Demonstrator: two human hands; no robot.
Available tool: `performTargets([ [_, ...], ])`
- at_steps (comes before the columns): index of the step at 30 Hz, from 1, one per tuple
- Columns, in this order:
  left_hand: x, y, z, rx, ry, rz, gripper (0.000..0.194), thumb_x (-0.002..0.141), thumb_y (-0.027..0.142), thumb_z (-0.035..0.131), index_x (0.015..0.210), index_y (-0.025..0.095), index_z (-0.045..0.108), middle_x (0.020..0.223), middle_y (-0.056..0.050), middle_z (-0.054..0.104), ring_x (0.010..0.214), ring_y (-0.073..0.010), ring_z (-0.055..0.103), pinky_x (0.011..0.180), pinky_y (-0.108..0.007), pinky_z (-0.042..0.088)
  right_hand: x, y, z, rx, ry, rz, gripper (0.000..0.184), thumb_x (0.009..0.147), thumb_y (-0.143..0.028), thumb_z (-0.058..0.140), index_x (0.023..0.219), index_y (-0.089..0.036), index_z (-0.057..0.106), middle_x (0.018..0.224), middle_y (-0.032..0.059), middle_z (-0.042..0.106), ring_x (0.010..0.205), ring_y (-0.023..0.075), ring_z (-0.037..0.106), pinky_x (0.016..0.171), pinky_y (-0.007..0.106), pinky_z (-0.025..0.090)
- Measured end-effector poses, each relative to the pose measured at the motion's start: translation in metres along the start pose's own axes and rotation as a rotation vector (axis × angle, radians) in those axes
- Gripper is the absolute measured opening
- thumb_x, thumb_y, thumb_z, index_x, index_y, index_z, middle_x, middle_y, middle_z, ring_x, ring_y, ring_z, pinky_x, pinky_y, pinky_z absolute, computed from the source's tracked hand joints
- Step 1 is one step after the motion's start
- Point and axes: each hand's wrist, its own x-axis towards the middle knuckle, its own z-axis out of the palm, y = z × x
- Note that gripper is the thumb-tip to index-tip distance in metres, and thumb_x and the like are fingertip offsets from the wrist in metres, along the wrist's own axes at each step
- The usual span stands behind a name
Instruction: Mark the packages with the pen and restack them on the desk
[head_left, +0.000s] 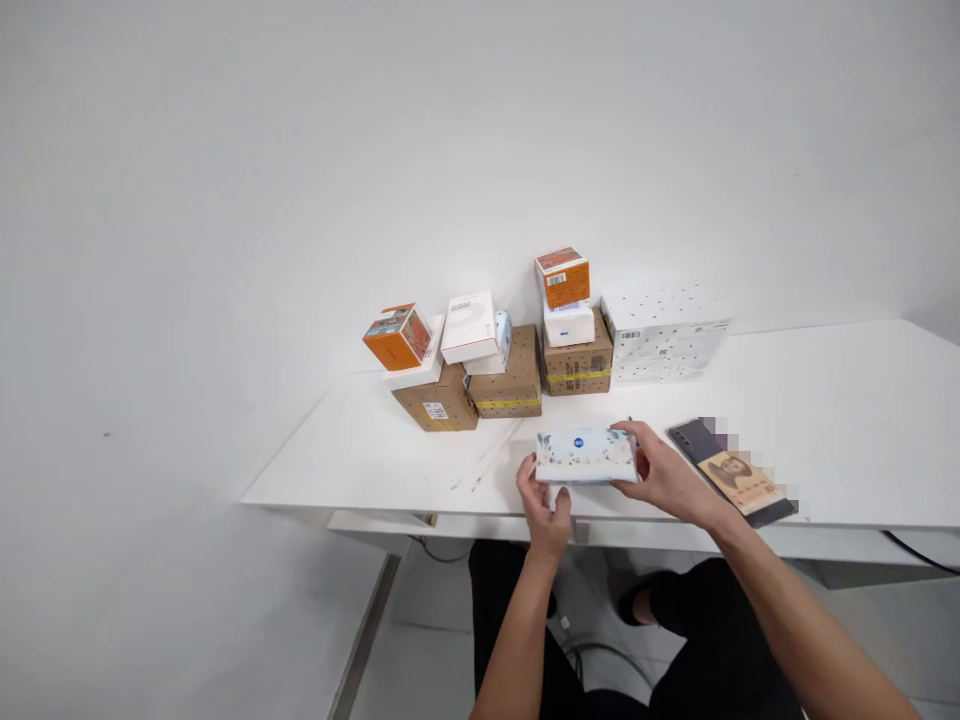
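A flat white tissue pack (584, 456) with a floral print and a blue round logo is held just above the near edge of the white table (825, 420). My left hand (545, 513) grips its left end from below. Closed around its right end is my right hand (660, 470), fingers wrapped over the top.
Against the wall stand three brown cardboard boxes (511, 380) topped with small boxes: an orange one (397, 337), a white one (470, 326), another orange one (563, 277) on a white one (569, 322). A large white box (664, 336) stands to their right. A dark phone (731, 470) lies right of my hands.
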Motion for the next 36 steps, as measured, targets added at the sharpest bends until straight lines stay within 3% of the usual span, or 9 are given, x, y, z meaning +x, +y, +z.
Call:
performTargets([
  [5, 0.002, 0.003, 0.002, -0.05, 0.001, -0.062, 0.06, 0.081, 0.023, 0.054, 0.135, 0.026, 0.028, 0.133, -0.015, 0.042, 0.123, -0.0243, 0.05, 0.103, -0.046, 0.042, 0.004, -0.032, -0.045, -0.364, 0.386, -0.066, 0.07, 0.069, -0.033, 0.07, 0.134, -0.027, 0.043, 0.128, 0.0118, 0.049, 0.072, 0.0183, 0.057, 0.057, 0.032, 0.046],
  [9, 0.002, 0.001, 0.005, 0.005, -0.023, -0.055, 0.059, 0.078, 0.019, 0.055, 0.132, 0.023, 0.033, 0.129, -0.015, 0.045, 0.122, -0.0247, 0.051, 0.103, -0.047, 0.043, 0.049, -0.038, -0.088, -0.658, 0.716, -0.089, 0.071, 0.077, -0.026, 0.062, 0.142, -0.027, 0.034, 0.142, 0.0129, 0.039, 0.11, 0.0318, 0.052, 0.07, 0.039, 0.047],
  [12, 0.001, 0.0, 0.007, 0.04, -0.034, -0.037, 0.06, 0.075, 0.015, 0.056, 0.131, 0.022, 0.035, 0.128, -0.015, 0.047, 0.122, -0.0253, 0.05, 0.104, -0.049, 0.042, 0.095, -0.023, -0.108, -0.747, 0.719, -0.04, 0.058, 0.086, -0.023, 0.047, 0.142, -0.027, 0.035, 0.146, 0.0116, 0.035, 0.112, 0.032, 0.049, 0.076, 0.044, 0.044],
  [15, 0.0, 0.001, 0.006, 0.068, -0.043, -0.039, 0.06, 0.074, 0.012, 0.055, 0.131, 0.021, 0.037, 0.127, -0.014, 0.049, 0.122, -0.0256, 0.05, 0.105, -0.05, 0.041, 0.129, -0.004, -0.115, -0.71, 0.603, 0.028, 0.052, 0.088, -0.017, 0.039, 0.14, -0.022, 0.04, 0.147, 0.0146, 0.034, 0.11, 0.0293, 0.048, 0.081, 0.044, 0.039],
  [18, -0.001, 0.004, 0.004, 0.083, -0.069, -0.048, 0.058, 0.074, 0.011, 0.054, 0.13, 0.019, 0.039, 0.128, -0.014, 0.049, 0.123, -0.0256, 0.049, 0.106, -0.048, 0.04, 0.14, 0.0, -0.108, -0.716, 0.542, 0.07, 0.061, 0.078, -0.01, 0.05, 0.138, -0.017, 0.041, 0.148, 0.023, 0.028, 0.109, 0.0309, 0.046, 0.079, 0.045, 0.036],
  [21, -0.001, 0.007, 0.004, 0.117, -0.096, -0.044, 0.057, 0.075, 0.011, 0.054, 0.13, 0.019, 0.04, 0.129, -0.014, 0.05, 0.123, -0.0257, 0.049, 0.107, -0.048, 0.04, 0.144, -0.017, -0.091, -0.846, 0.638, 0.081, 0.067, 0.076, -0.012, 0.052, 0.141, -0.017, 0.034, 0.146, 0.0276, 0.024, 0.107, 0.0332, 0.046, 0.078, 0.048, 0.036],
  [27, -0.002, 0.006, 0.006, 0.202, -0.114, -0.014, 0.059, 0.074, 0.008, 0.052, 0.131, 0.018, 0.04, 0.129, -0.013, 0.05, 0.123, -0.0257, 0.048, 0.107, -0.046, 0.04, 0.196, -0.06, -0.036, -0.829, 0.646, -0.286, 0.064, 0.084, -0.046, 0.052, 0.139, -0.018, 0.037, 0.134, 0.0228, 0.033, 0.11, 0.0355, 0.045, 0.087, 0.051, 0.038],
  [31, -0.002, 0.005, 0.004, 0.248, -0.119, 0.006, 0.061, 0.071, 0.007, 0.054, 0.13, 0.017, 0.042, 0.127, -0.013, 0.052, 0.12, -0.0263, 0.05, 0.104, -0.045, 0.042, 0.242, -0.08, -0.005, -0.716, 0.604, -0.147, 0.076, 0.075, -0.055, 0.062, 0.136, -0.017, 0.038, 0.136, 0.0256, 0.029, 0.105, 0.0381, 0.048, 0.083, 0.053, 0.039],
  [36, 0.0, 0.006, 0.001, 0.239, -0.136, 0.01, 0.061, 0.07, 0.007, 0.053, 0.13, 0.016, 0.043, 0.125, -0.013, 0.052, 0.118, -0.0257, 0.05, 0.102, -0.043, 0.044, 0.255, -0.095, 0.003, -0.513, 0.591, -0.07, 0.058, 0.072, -0.039, 0.065, 0.123, -0.014, 0.052, 0.124, 0.0219, 0.041, 0.106, 0.0363, 0.049, 0.084, 0.052, 0.042],
])
